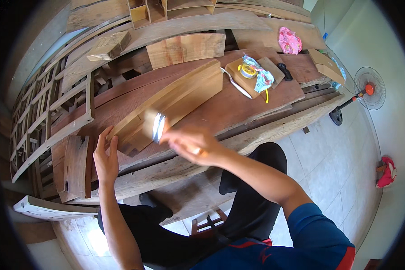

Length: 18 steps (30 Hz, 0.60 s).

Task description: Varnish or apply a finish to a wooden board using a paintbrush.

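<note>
A long wooden piece of two boards joined at an angle (195,93) lies slantwise on the reddish-brown plank tabletop (252,112). At its near left end, the fingers and thumb of my left hand (106,157) grip the edge. My right hand (194,143) is closed round the handle of a flat paintbrush (158,128) with a shiny metal band. The brush's bristle end is smeared by motion and lies over the lower middle of the wooden piece; whether it touches the wood I cannot tell.
Beyond the far end are a white-handled brush (236,84), a yellow tape roll (247,70) and a crumpled pale wrapper (264,80). A pink plastic bag (290,40) lies farther back. Slatted wooden frames (54,101) stand at left, and a fan (369,88) at right.
</note>
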### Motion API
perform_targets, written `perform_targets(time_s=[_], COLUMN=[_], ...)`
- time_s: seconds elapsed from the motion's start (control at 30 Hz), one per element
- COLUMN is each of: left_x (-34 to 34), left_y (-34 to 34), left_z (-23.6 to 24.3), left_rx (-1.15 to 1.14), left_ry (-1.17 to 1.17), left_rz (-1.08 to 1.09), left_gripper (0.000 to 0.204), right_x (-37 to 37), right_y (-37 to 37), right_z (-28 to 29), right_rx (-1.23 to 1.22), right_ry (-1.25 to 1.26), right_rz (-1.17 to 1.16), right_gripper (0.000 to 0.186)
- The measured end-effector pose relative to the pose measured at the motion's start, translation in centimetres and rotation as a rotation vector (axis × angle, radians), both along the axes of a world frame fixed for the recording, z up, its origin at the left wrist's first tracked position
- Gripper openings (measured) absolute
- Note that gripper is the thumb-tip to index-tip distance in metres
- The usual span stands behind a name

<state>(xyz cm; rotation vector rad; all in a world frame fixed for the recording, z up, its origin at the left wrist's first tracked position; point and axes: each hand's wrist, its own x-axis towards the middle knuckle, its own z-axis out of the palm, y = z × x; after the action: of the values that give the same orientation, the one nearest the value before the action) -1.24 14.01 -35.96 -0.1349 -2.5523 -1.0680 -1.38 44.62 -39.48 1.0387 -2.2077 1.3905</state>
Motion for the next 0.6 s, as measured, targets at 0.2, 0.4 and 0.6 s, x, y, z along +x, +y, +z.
perform_targets(time_s=[0.2, 0.4, 0.6], left_x=[0.7, 1.0, 1.0], left_y=[-0.5, -0.8, -1.2], left_z=[-0.5, -1.6, -1.8], left_rx=[0.107, 0.200, 0.208], left_ry=[0.033, -0.021, -0.047], left_rz=[0.003, -0.078, -0.041], left_gripper=[0.030, 0.025, 0.027], right_x=[-2.2, -0.9, -0.9], right_y=[0.4, 0.6, 1.0], right_z=[0.8, 1.5, 2.1], right_rx=[-0.181, -0.107, 0.050], right_ry=[0.068, -0.163, -0.160], right_rz=[-0.015, -0.076, 0.130], right_gripper=[0.027, 0.019, 0.017])
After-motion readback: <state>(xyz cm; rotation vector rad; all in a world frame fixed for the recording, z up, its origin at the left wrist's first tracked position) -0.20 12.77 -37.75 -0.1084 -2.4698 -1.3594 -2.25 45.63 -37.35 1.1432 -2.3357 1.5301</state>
